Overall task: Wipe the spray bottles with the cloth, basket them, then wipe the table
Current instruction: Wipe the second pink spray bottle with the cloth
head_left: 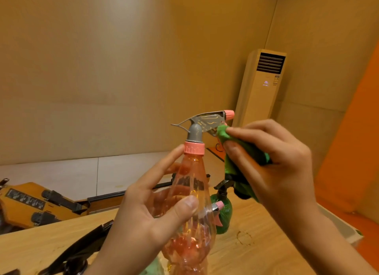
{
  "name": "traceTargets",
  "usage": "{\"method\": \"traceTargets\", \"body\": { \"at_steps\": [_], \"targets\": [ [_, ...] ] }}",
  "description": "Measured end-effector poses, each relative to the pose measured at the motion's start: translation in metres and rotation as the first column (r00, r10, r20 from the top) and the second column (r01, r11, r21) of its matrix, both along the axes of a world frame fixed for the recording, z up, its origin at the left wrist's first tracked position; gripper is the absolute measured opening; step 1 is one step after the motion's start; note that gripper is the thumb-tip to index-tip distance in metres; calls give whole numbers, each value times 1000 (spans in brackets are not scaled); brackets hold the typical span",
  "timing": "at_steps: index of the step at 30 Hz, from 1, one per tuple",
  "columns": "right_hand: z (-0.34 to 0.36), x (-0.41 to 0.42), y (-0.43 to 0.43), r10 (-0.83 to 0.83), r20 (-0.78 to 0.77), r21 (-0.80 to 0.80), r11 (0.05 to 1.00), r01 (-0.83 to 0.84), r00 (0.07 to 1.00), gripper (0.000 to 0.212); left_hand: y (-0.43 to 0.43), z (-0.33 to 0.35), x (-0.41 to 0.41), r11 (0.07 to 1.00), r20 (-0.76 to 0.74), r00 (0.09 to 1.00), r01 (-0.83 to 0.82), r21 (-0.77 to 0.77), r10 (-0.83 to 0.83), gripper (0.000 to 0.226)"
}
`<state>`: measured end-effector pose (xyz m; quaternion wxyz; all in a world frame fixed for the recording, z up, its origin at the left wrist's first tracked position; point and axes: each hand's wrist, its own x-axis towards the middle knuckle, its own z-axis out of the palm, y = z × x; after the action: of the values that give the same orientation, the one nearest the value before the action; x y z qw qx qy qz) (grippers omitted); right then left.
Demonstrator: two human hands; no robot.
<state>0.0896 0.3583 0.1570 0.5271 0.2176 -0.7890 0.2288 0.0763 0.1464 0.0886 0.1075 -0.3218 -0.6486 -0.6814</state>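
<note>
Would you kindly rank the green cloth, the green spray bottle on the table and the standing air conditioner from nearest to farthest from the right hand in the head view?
1. green cloth: held in the right hand, pressed to the pink bottle's trigger.
2. green spray bottle: standing on the table just below that hand.
3. air conditioner: upright in the room's far corner, behind everything.

Clear pink spray bottle (pixel 190 194), upright, raised above wooden table (pixel 256 240); grey trigger head, pink collar and nozzle. Green cloth (pixel 240 162), bunched, pressed against underside of trigger head. Green spray bottle (pixel 224 213), black-topped, standing on table behind.
</note>
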Motion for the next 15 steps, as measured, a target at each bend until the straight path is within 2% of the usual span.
{"method": "traceTargets", "body": {
  "at_steps": [6, 12, 15],
  "targets": [
    [13, 6, 0, 11, -92, -81, 997, -19, 996, 21, 0, 3, 6, 998, 32, 998, 58, 25, -59, 72],
    [6, 16, -7, 41, 32, 89, 995, -44, 999, 23, -8, 5, 2, 994, 48, 998, 37, 100, -42, 75],
    [15, 14, -2, 21, -1, 60, 998, -21, 1000, 19, -7, 5, 3, 996, 59, 997, 53, 72, -57, 73]
  ]
}}
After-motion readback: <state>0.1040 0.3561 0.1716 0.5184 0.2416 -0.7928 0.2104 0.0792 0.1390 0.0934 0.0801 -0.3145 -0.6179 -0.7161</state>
